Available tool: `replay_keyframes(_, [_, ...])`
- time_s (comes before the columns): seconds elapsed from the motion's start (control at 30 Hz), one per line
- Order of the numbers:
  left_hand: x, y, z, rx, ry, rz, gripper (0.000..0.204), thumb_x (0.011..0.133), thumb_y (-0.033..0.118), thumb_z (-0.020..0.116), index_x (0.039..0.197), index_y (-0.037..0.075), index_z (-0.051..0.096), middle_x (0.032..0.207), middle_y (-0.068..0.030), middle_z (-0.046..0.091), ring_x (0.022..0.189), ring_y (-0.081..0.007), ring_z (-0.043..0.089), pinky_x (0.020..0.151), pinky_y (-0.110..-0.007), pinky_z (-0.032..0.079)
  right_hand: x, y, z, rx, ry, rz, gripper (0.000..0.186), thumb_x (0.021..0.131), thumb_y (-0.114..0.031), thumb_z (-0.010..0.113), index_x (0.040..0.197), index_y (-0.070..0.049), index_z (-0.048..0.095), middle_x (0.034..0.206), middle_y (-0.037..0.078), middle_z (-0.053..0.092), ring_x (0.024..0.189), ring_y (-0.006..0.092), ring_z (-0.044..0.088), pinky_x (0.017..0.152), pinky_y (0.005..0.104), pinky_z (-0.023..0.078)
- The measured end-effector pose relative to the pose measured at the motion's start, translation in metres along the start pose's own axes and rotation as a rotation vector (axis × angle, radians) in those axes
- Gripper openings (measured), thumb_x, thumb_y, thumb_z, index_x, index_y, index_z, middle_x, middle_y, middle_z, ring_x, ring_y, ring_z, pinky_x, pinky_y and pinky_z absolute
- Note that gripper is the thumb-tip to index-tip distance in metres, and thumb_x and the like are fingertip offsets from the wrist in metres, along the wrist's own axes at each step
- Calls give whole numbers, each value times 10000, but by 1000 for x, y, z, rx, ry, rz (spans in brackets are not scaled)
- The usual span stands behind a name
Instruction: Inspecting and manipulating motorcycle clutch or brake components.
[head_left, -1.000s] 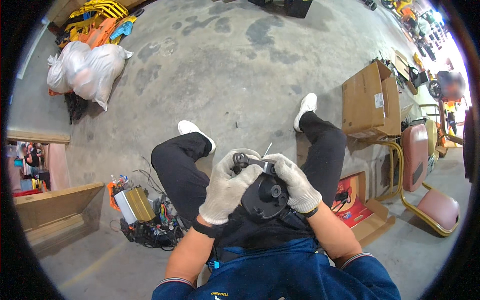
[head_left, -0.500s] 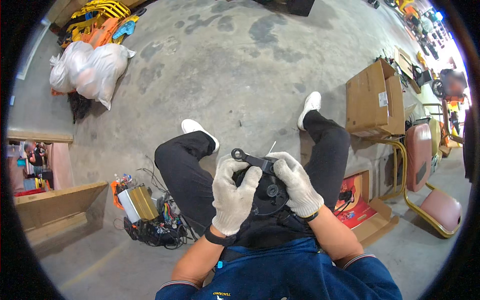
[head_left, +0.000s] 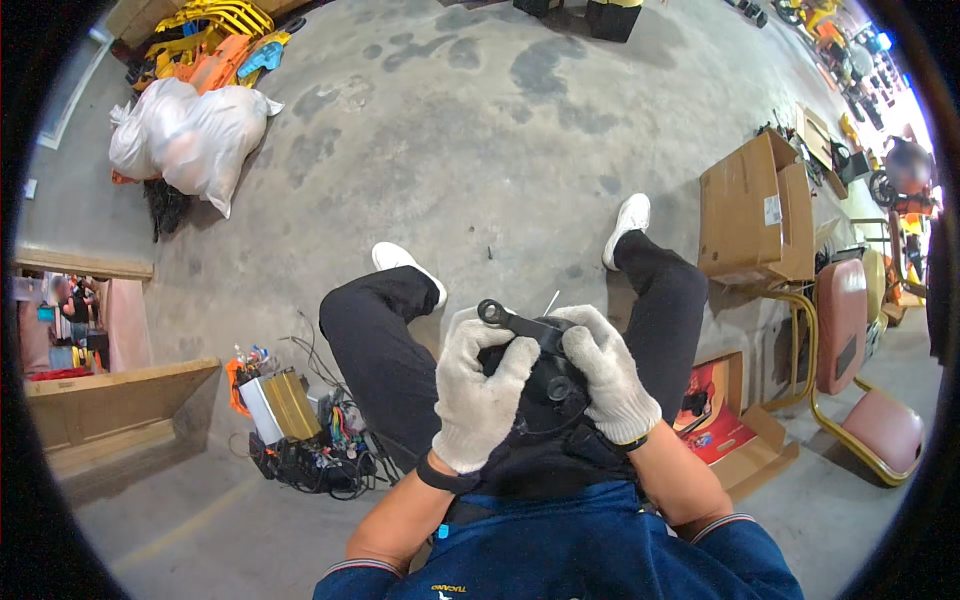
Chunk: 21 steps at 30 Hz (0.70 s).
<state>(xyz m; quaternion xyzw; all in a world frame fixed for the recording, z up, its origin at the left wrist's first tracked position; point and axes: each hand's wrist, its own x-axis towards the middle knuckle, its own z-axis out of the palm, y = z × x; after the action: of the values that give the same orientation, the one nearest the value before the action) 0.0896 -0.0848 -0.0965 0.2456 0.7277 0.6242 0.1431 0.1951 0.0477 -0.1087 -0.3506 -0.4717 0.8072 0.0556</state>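
Observation:
Gloved in white knit, my left hand (head_left: pixel 475 395) and my right hand (head_left: pixel 608 375) both grip a round black plastic part (head_left: pixel 548 392) above my lap. A flat black arm with a ring at its end (head_left: pixel 492 312) reaches from the part up to the left. My left thumb presses near that arm, with the other fingers mostly hidden behind the part. The right thumb and fingers clasp its right side. Just above the right hand, a thin white strip (head_left: pixel 552 300) sticks up; what it belongs to is unclear.
Circuit parts and tangled wires (head_left: pixel 335 445) lie on the floor at left, near a wooden panel (head_left: pixel 130 405). A cardboard box (head_left: pixel 738 210), a pink-padded chair (head_left: pixel 840 325) and an open red-lined carton (head_left: pixel 765 450) stand at right. White sacks (head_left: pixel 190 140) sit far left.
The whole view has shifted slightly right and down. Both hands keep their hold on the black part, which looks much the same.

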Motion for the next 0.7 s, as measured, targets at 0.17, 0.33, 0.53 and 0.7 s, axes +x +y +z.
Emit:
replay_keyframes(0.17, [2, 2, -4, -137, 9, -254, 136, 867, -3, 745, 891, 12, 612, 1013, -54, 638, 900, -138, 586, 846, -294, 493, 1, -13, -1, -150, -58, -3, 392, 988, -250, 664, 1273, 17, 624, 1109, 68, 673, 1002, 130, 601, 907, 291, 495])
replay_keyframes(0.33, [7, -1, -11, -94, -41, -240, 113, 892, 10, 735, 913, 2, 624, 1001, -50, 633, 867, -119, 598, 793, -275, 505, -1, -22, 8, -315, -50, 41, 484, 939, -266, 729, 1306, 22, 602, 1141, 103, 685, 1060, 160, 627, 944, 310, 506])
replay_keyframes(0.53, [10, -5, -15, -124, -117, -272, 72, 927, 17, 702, 987, -3, 667, 1010, -42, 647, 864, -106, 600, 781, -270, 505, -6, -22, 14, -554, 1, -206, 561, 856, -220, 809, 1345, -19, 623, 1157, 129, 691, 1054, 185, 666, 931, 331, 535])
replay_keyframes(0.7, [11, -6, -17, -202, -126, -365, 154, 944, -12, 641, 1086, 18, 695, 1041, -24, 670, 917, -100, 610, 816, -254, 502, -1, -16, 13, -703, -8, -414, 564, 832, -225, 826, 1340, -54, 652, 1141, 149, 683, 1038, 256, 687, 928, 363, 537])
